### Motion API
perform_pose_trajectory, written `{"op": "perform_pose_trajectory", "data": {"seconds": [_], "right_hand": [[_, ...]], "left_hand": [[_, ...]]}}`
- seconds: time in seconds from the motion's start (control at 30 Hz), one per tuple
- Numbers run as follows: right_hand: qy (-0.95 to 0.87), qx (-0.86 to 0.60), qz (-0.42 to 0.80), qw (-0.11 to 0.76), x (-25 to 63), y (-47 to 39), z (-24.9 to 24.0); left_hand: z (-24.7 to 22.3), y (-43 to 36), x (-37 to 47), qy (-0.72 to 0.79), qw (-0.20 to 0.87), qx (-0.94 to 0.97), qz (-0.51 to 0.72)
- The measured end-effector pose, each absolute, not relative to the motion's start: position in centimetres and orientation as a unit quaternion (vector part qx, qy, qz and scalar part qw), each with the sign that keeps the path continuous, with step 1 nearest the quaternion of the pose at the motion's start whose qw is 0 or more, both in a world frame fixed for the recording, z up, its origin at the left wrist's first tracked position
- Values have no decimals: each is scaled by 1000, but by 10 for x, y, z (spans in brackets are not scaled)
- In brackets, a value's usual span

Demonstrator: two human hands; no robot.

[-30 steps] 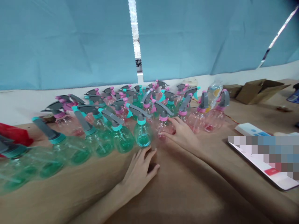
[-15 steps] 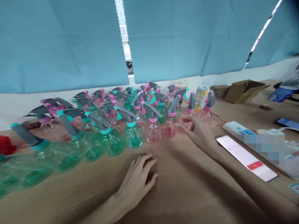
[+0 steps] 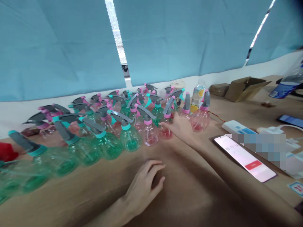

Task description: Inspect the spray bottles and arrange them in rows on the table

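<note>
Rows of small clear spray bottles stand on the brown tabletop, some green with teal collars and some pink with pink collars. My right hand (image 3: 181,128) is at a pink spray bottle (image 3: 166,133) in the front row, its thumb stretched across the bottle's front and an index finger beside its neck. Those two digits are apart; the other fingers are partly hidden. My left hand (image 3: 144,183) hovers low over or rests on the tabletop, fingers loosely spread and holding nothing. Nearest to it are a pink spray bottle (image 3: 151,135) and a green spray bottle (image 3: 131,140).
To the right lie a lit phone (image 3: 246,159), a power strip (image 3: 239,127) with plugs, and a second phone (image 3: 293,122). An open cardboard box (image 3: 243,90) and a labelled plastic bottle (image 3: 285,86) sit farther back. Blue cloth (image 3: 165,41) hangs behind; something red (image 3: 8,152) lies far left.
My right hand has moved left from beside the right-end bottles to the neighbouring pink bottle. My left hand has shifted slightly right. The view has turned a little.
</note>
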State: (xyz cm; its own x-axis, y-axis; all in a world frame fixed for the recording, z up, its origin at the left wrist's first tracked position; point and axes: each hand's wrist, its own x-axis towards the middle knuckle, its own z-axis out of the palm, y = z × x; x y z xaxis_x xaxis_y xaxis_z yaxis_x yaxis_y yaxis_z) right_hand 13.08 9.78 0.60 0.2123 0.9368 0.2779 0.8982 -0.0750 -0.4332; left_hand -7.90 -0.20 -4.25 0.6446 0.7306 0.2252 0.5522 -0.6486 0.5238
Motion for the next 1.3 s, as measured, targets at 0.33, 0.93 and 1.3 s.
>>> {"op": "perform_pose_trajectory", "data": {"seconds": [0.33,0.93,1.3], "right_hand": [[-686,-686,86,227,155,93,19],[-807,-441,341,195,154,2,32],[-844,-439,183,247,107,-21,53]], "left_hand": [[-43,10,-61,430,347,782,289],[-54,-6,-75,397,385,771,314],[-46,-26,-105,399,376,794,262]]}}
